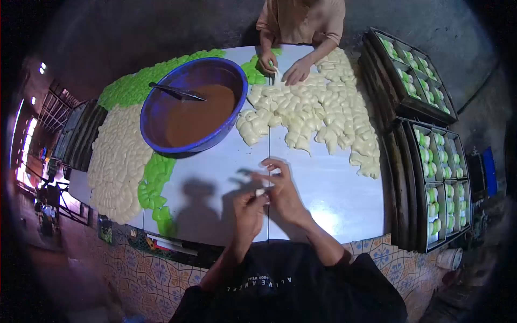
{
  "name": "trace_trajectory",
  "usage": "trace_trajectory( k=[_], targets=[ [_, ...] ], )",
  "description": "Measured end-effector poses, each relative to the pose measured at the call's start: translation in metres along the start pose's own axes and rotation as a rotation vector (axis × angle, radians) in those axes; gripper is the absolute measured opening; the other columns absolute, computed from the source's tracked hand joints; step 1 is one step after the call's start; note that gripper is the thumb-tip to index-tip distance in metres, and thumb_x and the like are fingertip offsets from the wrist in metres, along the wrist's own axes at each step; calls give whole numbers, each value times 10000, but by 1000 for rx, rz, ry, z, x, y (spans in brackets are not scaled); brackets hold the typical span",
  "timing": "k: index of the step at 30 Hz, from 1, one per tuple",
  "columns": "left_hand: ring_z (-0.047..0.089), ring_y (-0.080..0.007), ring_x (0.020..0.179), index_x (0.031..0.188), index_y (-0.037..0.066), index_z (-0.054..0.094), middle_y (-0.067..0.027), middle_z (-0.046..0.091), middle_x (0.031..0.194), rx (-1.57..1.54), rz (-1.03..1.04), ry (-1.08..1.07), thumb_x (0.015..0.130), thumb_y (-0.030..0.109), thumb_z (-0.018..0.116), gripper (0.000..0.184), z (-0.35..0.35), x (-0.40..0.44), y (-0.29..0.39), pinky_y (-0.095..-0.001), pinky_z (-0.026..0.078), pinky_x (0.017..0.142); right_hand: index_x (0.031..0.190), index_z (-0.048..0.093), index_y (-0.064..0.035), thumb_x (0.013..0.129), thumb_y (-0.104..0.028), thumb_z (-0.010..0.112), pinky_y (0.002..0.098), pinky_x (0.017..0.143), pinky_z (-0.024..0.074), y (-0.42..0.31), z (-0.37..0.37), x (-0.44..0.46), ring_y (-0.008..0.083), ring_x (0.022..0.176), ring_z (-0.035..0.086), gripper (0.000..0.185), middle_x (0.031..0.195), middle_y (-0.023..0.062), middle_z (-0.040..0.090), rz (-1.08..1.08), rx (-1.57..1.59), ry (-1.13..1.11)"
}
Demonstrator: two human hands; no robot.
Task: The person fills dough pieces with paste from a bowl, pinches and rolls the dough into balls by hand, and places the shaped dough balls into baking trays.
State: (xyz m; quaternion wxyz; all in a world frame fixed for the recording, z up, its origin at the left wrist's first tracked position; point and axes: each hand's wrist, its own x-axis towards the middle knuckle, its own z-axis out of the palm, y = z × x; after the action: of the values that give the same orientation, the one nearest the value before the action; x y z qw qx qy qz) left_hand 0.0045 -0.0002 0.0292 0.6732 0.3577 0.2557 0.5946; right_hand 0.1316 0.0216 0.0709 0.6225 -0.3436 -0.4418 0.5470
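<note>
My left hand (249, 214) is raised above the near part of the table, its fingers closed around a small pale piece (260, 191) that looks like dough. Close beside it is my right hand (286, 192), with fingers apart and bent toward the left hand. Whether the right thumb also touches the pale piece is hard to see. Beyond my hands lie many cream dough pieces (301, 116), pressed close together. To the left stands a blue basin (239, 102) of brown filling (199, 119), a dark flat-bladed tool (177, 92) resting in it.
Green dough pieces (155, 185) and more cream pieces (116, 161) cover the table's left side. Across the table (334, 199), a co-worker's hands (299, 70) handle dough. Stacked trays (439, 185) holding green-and-white dough pieces stand at the right edge.
</note>
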Motion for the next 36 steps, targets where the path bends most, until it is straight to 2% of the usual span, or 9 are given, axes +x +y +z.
trace_trajectory(
  k=[1, 4, 7, 9, 15, 19, 26, 30, 36],
  targets=[
    [610, -199, 991, 1148, 31, 551, -91, 612, 1075, -611, -255, 83, 923, 90, 539, 232, 3, -3, 8, -337, 513, 843, 1068, 663, -39, 924, -321, 585, 330, 902, 438, 5, 1, 0, 218, 1062, 513, 326, 1186, 122, 458, -191, -265, -161],
    [562, -273, 1118, 1257, 27, 474, -146, 539, 1240, -752, -339, 133, 915, 440, 537, 540, 12, 5, 14, -414, 469, 956, 1215, 566, -46, 854, -349, 675, 332, 977, 402, 22, -13, 8, 218, 1139, 481, 484, 1288, 105, 450, -455, -724, -358],
    [507, -324, 1199, 1352, -44, 393, -231, 482, 1324, -671, -392, -217, 897, 599, 476, 792, 29, 38, 50, -434, 360, 1055, 1524, 40, -160, 769, -343, 757, 359, 955, 434, 41, -41, 16, 203, 1189, 440, 1057, 1417, 70, 375, 277, 160, -462],
    [492, -383, 1209, 1390, -90, 325, -304, 446, 1340, -576, -198, -282, 886, 712, 349, 947, 15, 77, 57, -440, 329, 1078, 1524, -63, -170, 746, -394, 770, 367, 928, 457, 56, -45, 21, 258, 1225, 420, 1162, 1503, 117, 222, 235, 179, -437],
    [590, -209, 868, 1025, -3, 615, -136, 638, 960, 1184, -29, 467, 936, 690, 166, 831, -93, 269, 113, -352, 469, 800, 1521, -70, -170, 791, -428, 734, 370, 861, 484, 67, -46, 32, 298, 1264, 367, 1116, 1535, 167, 130, 103, 151, -317],
    [588, -214, 855, 1046, -12, 619, -128, 630, 923, 1212, -554, 281, 948, 669, 179, 817, -92, 285, 108, -371, 473, 778, 1525, -6, -175, 865, -334, 678, 453, 999, 441, 81, -49, 41, 273, 1268, 377, 964, 1536, 152, 142, 102, 129, -350],
    [612, -282, 989, 1280, 3, 531, -187, 630, 1092, 1799, 34, 19, 869, 780, 156, 956, -49, 212, 81, -433, 490, 836, 1518, 96, -139, 923, -78, 584, 434, 1053, 421, 84, -41, 46, 188, 1149, 472, 772, 1409, 89, 362, 109, 412, -190],
    [595, -308, 1066, 1317, -123, 416, -260, 552, 1228, -183, -519, -252, 782, 863, 168, 1149, -32, 143, 58, -440, 478, 914, 1404, 309, -3, 950, -129, 557, 320, 877, 499, 78, -35, 47, 175, 1018, 559, 533, 1243, 129, 523, 508, 749, 47],
    [576, -325, 1106, 1376, -68, 370, -210, 519, 1296, 20, -416, 183, 956, 631, 296, 819, -12, 64, 28, -437, 431, 981, 1113, 615, 32, 919, -152, 618, 283, 761, 494, 61, -29, 12, 173, 886, 574, 267, 1098, 117, 577, 556, 425, 249]
  ],
)
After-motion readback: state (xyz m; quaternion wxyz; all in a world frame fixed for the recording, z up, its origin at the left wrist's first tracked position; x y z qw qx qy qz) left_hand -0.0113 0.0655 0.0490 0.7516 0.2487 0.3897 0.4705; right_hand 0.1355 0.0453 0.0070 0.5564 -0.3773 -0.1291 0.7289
